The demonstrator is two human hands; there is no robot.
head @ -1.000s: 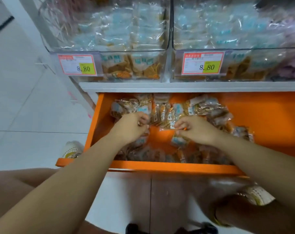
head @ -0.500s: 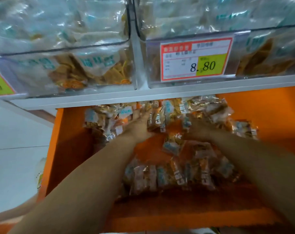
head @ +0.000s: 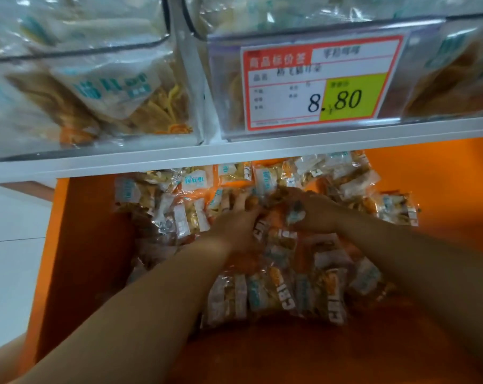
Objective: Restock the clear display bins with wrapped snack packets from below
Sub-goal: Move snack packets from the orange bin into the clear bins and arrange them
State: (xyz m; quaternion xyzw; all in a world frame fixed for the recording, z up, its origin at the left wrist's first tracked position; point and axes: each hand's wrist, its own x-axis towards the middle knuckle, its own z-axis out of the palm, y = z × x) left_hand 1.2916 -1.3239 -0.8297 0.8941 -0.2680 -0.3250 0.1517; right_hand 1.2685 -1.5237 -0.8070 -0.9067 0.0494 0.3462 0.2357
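An orange drawer stands pulled out under the shelf, holding several clear-wrapped snack packets with white and blue labels. My left hand reaches into the pile at the drawer's middle, fingers spread down among the packets. My right hand lies just to its right, fingers curled around a small packet. Above, two clear display bins hold the same kind of packets.
A white shelf edge runs across above the drawer. A red, white and yellow price tag reading 8.80 hangs on the right bin's front. White tiled floor shows at the left.
The view has moved closer to the shelf and drawer. Both hands have pushed deeper into the packet pile toward the back of the drawer.
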